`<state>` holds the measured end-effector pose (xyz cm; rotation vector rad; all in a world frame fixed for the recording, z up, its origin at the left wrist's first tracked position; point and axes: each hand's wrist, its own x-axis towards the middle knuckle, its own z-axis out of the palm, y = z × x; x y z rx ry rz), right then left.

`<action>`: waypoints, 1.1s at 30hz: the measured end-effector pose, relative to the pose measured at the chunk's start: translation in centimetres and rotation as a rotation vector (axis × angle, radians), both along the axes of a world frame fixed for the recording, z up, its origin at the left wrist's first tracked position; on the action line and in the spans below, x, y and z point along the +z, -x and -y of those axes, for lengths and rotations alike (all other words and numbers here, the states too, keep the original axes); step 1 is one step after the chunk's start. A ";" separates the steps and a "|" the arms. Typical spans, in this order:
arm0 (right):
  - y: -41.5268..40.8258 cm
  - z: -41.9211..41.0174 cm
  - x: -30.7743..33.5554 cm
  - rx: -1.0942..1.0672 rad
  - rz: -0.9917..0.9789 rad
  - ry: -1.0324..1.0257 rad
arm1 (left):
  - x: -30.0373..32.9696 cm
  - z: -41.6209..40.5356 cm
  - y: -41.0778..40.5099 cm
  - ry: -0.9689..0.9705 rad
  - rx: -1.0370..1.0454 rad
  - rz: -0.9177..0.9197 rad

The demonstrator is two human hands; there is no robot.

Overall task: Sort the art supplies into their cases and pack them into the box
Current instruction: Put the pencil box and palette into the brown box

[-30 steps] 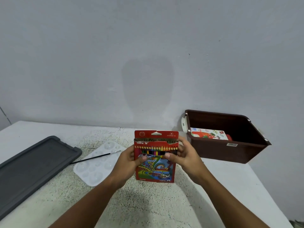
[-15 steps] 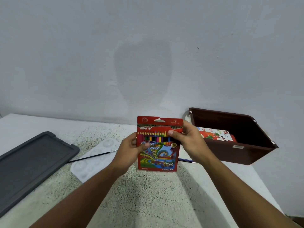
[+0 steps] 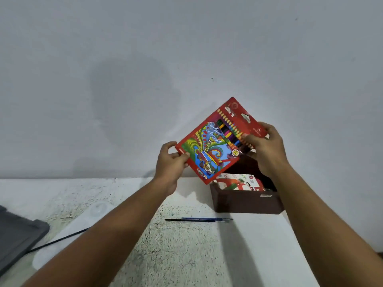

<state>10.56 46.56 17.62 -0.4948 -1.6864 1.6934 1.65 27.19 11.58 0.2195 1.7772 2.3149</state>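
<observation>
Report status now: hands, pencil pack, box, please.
Left hand and right hand grip pencil pack, tilted above brown box. Pastel pack already inside. Nothing blocking.

Both bare forearms stretched forward and raised. Left hand [image 3: 171,160] — thumb over front, fingers curled behind, pinching. Right hand [image 3: 266,149] higher, farther right — fingers curled, gripping.

Glossy card pencil pack [image 3: 215,146] — matt brown plastic box [image 3: 246,203], speckled rough tabletop [image 3: 176,251]

A plain room, likely a home: bare grey wall [image 3: 124,59] behind a speckled white table [image 3: 176,255].
</observation>
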 end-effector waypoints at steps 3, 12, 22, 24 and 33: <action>-1.5 -4.9 -2.0 -0.097 0.177 -0.027 | 0.5 -4.2 0.1 0.131 -0.032 -0.131; -2.2 -13.0 -9.9 -0.026 0.846 -0.516 | -2.8 -14.0 0.2 1.168 -0.375 -0.686; -1.4 -13.6 -10.9 0.127 1.067 -0.809 | -4.1 -15.5 -0.4 1.541 -0.531 -0.741; -1.6 -13.6 -11.1 -0.021 1.051 -1.015 | -4.3 -14.2 0.3 1.328 -0.320 -0.823; -1.0 -14.4 -12.2 -0.054 1.116 -1.000 | -7.4 -4.2 0.7 1.213 -0.206 -0.658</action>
